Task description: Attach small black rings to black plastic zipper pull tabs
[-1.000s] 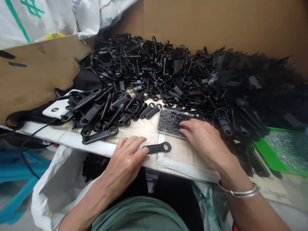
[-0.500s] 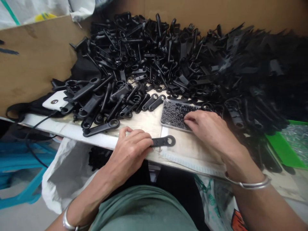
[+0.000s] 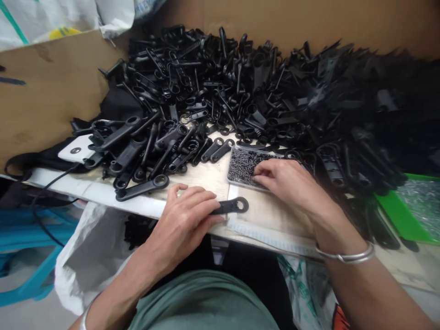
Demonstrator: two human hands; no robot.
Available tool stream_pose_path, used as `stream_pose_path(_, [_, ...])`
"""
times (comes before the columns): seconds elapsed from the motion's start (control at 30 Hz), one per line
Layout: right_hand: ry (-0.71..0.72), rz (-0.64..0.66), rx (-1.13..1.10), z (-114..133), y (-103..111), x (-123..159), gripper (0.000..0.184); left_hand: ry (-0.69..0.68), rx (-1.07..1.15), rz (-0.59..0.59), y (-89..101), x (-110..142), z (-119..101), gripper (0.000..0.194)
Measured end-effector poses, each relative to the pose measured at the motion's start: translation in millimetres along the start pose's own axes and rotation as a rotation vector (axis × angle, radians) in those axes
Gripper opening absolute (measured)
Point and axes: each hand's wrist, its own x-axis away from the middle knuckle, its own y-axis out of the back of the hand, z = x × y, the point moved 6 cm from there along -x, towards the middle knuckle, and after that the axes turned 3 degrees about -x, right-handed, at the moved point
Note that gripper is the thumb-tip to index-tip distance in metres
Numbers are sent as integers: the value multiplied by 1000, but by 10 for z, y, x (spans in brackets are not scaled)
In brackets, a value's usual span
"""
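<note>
My left hand [image 3: 187,215] rests on the near table edge and pins one end of a flat black plastic handle [image 3: 235,206] with a ring at its free end. My right hand [image 3: 292,185] lies on a small clear tray of tiny black screws [image 3: 242,166], its fingertips curled down into the screws. Whether it has pinched one I cannot tell. Behind both hands rises a big heap of the same black handles [image 3: 240,91].
A white phone [image 3: 74,149] with a black cable lies at the left under some handles. A green tray of small shiny parts [image 3: 417,206] sits at the right. Brown cardboard walls [image 3: 44,91] enclose the back and left. A white sack [image 3: 92,247] hangs below the table edge.
My left hand slid further right over the handle and curled its fingers onto it. My right hand stayed on the screw tray, shifting slightly. The camera moved a little.
</note>
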Motion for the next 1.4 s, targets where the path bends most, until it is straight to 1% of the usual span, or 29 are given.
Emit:
stream_pose_path(0.1, [-19,-91,-234,-65,109,53,7,-3,33,-82,55,-100,-42,6])
stream_pose_path(0.17, [-80,-140,-409,-92,169,118,10,-7,36,-152,60,-198,-83,6])
stream_pose_path(0.23, [-143,-157,-608,-75,182,206,12,-18,33,-219,31,-308,-135,9])
stream_pose_path(0.3, [-175,-112,-814,-2,126,304,15,-33,45,-259,-28,-412,-189,13])
stream_pose_path(0.43, [-216,63,-1205,163,-87,473,26,-43,147,-267,-144,-541,-256,16])
stream_pose_path(0.53, [-227,113,-1371,207,-170,534,29,-37,221,-279,-159,-550,-266,18])
stream_pose_path(0.67, [-222,156,-1445,228,-203,550,31,28,264,-262,-165,-519,-232,19])
stream_pose_path(0.8, [-216,160,-1479,252,-219,559,31,86,284,-230,-189,-503,-202,15])
stream_pose_path(0.97, [-210,153,-1448,281,-242,578,32,47,269,-244,-188,-500,-231,13])
stream_pose_path(1.13, [-244,109,-1451,281,-272,580,33,-29,203,-256,-165,-467,-284,14])
stream_pose_path(1.27, [-244,107,-1481,295,-314,583,35,-32,152,-249,-194,-451,-274,14])
stream_pose_path(1.4, [-264,23,-1468,281,-315,609,34,-13,136,-274,-241,-455,-261,9])
